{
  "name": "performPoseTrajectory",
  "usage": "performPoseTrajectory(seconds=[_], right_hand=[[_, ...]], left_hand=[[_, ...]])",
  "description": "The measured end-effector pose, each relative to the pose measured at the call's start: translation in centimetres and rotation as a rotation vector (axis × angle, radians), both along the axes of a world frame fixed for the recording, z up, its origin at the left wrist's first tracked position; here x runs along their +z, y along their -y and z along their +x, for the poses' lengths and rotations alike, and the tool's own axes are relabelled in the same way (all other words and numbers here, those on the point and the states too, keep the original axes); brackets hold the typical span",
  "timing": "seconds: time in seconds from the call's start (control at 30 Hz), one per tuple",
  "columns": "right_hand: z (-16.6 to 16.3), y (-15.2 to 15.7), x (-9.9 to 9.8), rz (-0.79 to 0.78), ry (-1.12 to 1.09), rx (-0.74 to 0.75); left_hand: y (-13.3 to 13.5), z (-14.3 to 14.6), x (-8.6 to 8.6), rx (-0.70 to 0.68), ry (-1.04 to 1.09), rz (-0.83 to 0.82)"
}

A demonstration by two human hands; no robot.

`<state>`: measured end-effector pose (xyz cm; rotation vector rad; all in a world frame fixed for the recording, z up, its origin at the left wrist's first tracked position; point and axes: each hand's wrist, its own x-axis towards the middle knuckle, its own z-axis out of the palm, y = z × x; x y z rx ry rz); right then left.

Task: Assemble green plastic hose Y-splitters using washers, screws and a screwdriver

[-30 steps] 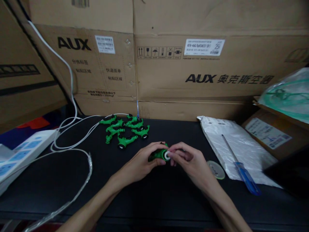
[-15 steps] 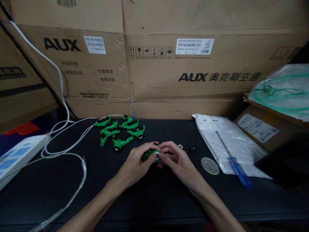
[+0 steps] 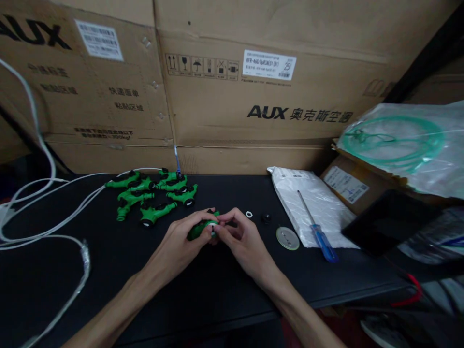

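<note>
My left hand (image 3: pixel 177 239) is closed around a small green plastic fitting (image 3: pixel 198 229) just above the black table (image 3: pixel 108 270). My right hand (image 3: pixel 239 239) pinches at the fitting's white-ringed end, fingertips pressed together against it. Behind and to the left lies a pile of several like green fittings (image 3: pixel 150 195). Just right of my hands lie a small white ring (image 3: pixel 249 213), a small black part (image 3: pixel 266 218) and a round greenish disc (image 3: pixel 287 238).
A blue-handled screwdriver (image 3: pixel 321 237) lies on a white plastic bag (image 3: pixel 311 203) at the right. White cables (image 3: pixel 47 212) loop across the left. Cardboard boxes (image 3: pixel 253 96) wall off the back. A dark flat object (image 3: pixel 387 222) and a bagged green hose (image 3: pixel 402 140) sit at far right.
The view has swung to the right, so everything slid left in the picture. My hands stay together on the green fitting. The small ring and black part now show beside them.
</note>
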<state>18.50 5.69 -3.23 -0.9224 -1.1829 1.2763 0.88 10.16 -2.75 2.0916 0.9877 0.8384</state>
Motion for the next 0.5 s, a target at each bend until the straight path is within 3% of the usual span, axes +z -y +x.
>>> performPoseTrajectory(seconds=[0.33, 0.5], right_hand=[[-0.4, -0.1, -0.4, 0.032, -0.008, 0.011], [-1.6, -0.1, -0.8, 0.095, 0.135, -0.113]], left_hand=[[0.4, 0.3, -0.2, 0.098, -0.040, 0.127], [-0.4, -0.5, -1.9, 0.107, -0.011, 0.260]])
